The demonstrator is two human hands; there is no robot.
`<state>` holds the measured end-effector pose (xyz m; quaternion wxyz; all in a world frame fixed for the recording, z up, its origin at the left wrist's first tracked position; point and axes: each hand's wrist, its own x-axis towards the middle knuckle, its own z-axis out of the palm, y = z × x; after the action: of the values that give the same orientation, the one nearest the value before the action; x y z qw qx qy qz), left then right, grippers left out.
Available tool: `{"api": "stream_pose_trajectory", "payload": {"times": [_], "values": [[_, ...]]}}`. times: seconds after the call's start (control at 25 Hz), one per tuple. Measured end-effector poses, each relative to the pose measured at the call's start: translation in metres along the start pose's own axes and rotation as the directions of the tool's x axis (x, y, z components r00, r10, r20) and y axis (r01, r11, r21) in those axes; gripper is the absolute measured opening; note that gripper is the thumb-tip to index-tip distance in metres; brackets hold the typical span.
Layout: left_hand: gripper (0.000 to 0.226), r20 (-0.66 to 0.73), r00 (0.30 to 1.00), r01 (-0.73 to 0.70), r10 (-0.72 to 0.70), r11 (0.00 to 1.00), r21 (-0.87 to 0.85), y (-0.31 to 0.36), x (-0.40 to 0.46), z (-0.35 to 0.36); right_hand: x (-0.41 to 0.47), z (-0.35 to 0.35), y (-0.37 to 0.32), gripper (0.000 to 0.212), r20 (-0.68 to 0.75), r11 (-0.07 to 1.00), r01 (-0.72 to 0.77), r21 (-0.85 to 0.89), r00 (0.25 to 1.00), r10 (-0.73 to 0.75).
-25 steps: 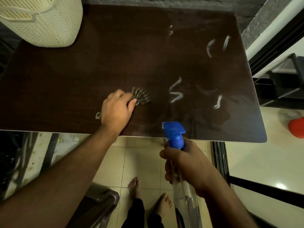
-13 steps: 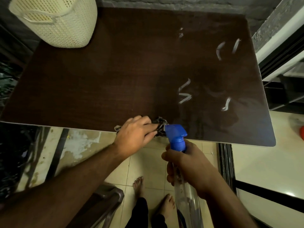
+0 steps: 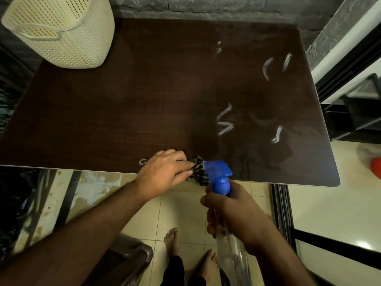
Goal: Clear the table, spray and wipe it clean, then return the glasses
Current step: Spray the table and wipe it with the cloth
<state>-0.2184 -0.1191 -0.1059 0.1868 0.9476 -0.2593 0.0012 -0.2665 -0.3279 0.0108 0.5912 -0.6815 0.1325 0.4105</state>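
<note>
Head view, looking down on a dark brown table (image 3: 127, 104). Left hand (image 3: 165, 172) sits at the near edge, fingers curled over a striped cloth (image 3: 199, 172), gripping it and pressing it to the tabletop; the cloth bunches out past the fingertips toward the right, and a small bit shows left of the hand too. Cloth hangs partly over the table edge.

Right hand (image 3: 233, 215) is off the table, in front of the near edge, wrapped around the neck of a clear spray bottle (image 3: 231, 250). The bottle's blue nozzle (image 3: 217, 172) points up and left, overlapping the cloth in frame; can't tell if they touch. Bottle body angles down toward the floor. Whether a finger is on the trigger is hidden.

White streaks (image 3: 224, 120) show on the right half of the tabletop: a pair near the middle, one further right, more toward the far right corner. That half looks wet and glossy.

A cream perforated basket (image 3: 68, 36) stands on the far left corner of the table. Grey stone wall (image 3: 206, 7) runs behind the far edge.

Below the table: tiled floor (image 3: 185, 205), the person's bare feet (image 3: 173, 242), a dark brown plastic chair (image 3: 132, 259) at bottom left. An orange-red object (image 3: 376, 167) sits on the floor at the far right, cut by the frame. Dark frame rails (image 3: 282, 205) right of the table.
</note>
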Motion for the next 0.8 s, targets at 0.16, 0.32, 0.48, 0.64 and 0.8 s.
{"api": "stream_pose_trajectory", "payload": {"times": [0.16,0.32,0.48,0.64,0.8], "values": [[0.028,-0.038,0.993,0.112,-0.112,0.994,0.009,-0.014,0.035,-0.004,0.005,-0.003,-0.007,0.020,-0.030,1.000,0.008,0.009,1.000,-0.008],[0.028,-0.046,0.988,0.147,-0.146,0.989,0.025,-0.029,0.062,-0.005,0.016,-0.006,-0.024,0.021,-0.034,0.999,0.025,0.048,0.999,-0.023],[0.028,-0.070,0.977,0.207,-0.203,0.977,0.046,-0.040,0.083,-0.005,0.031,-0.008,-0.040,0.018,-0.048,0.996,0.051,0.072,0.998,-0.047],[0.029,-0.056,0.972,0.230,-0.228,0.972,0.052,-0.056,0.108,-0.009,0.048,-0.011,-0.056,0.015,-0.080,0.995,0.076,0.065,0.994,-0.071],[0.028,-0.093,0.971,0.228,-0.222,0.972,0.053,-0.074,0.134,-0.010,0.064,-0.013,-0.071,0.017,-0.084,0.990,0.074,0.118,0.994,-0.065]]}}
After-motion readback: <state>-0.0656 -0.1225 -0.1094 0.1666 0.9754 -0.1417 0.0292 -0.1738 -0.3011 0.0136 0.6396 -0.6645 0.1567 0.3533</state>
